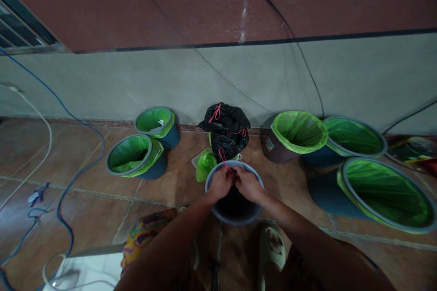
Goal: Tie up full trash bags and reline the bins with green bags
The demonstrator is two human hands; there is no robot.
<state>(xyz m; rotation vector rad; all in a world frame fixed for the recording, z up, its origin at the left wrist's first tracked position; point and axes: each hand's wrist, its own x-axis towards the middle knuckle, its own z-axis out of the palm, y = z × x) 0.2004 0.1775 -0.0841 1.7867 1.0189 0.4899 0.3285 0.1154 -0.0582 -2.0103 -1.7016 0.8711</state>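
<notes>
My left hand (220,185) and my right hand (249,184) meet over a round bin (236,221) with a pale grey-blue rim, standing on the floor in front of me. Between their closed fingertips is a red drawstring (223,157), its loop sticking up past my left hand. Dark material (235,203) fills the bin below my hands; whether it is a bag or just the inside I cannot make out. Just beyond the bin, black garbage bags (227,120) tied with red strings are piled against the wall, beside a crumpled light-green bag (205,166).
Lined bins stand on the left (159,177) and on the right, including a brown bin (275,148) and a large blue bin (329,195). A blue cable (73,179) and a white cable (49,134) cross the floor at left. A white slab (92,268) lies lower left.
</notes>
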